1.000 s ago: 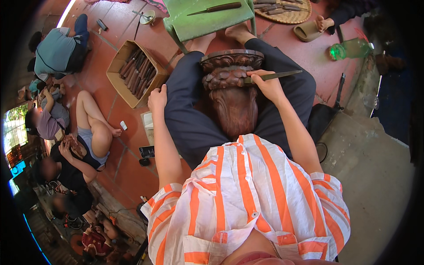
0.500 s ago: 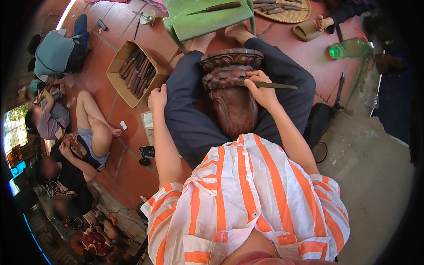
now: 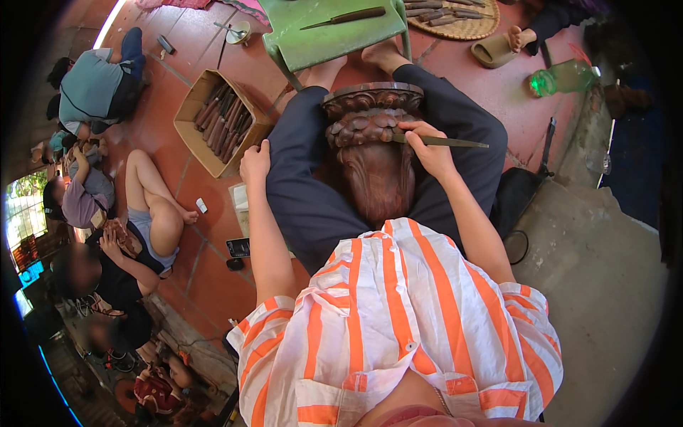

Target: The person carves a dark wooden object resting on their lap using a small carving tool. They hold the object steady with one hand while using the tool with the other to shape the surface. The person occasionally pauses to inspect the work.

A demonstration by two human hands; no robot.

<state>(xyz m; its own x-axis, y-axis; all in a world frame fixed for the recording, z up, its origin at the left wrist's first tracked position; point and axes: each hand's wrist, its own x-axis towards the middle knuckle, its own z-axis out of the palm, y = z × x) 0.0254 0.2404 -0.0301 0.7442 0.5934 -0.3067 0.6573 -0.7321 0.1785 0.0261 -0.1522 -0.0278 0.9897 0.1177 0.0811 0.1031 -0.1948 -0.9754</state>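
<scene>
A carved dark-brown wooden pedestal (image 3: 373, 178) stands tilted between my knees, its round moulded top pointing away from me. A band of carved petals rings it below the rim. My right hand (image 3: 429, 149) pinches a long, flat, tapering metal file (image 3: 459, 142). The file lies across the right side of the petal band, its narrow tip pointing right. Beside my left knee rests my left hand (image 3: 255, 162), fingers curled in, with nothing visible in them; its palm side is hidden.
A green plastic stool (image 3: 334, 39) ahead carries a slim knife-like tool (image 3: 345, 18). Left of my knee stands a cardboard box (image 3: 186, 135) of wooden-handled tools. A woven tray (image 3: 473, 27), a green bottle (image 3: 565, 78) and a phone (image 3: 238, 247) lie around. Several people sit at left.
My right hand and the file have shifted slightly to the right along the petal band. The left hand and pedestal stay nearly in place.
</scene>
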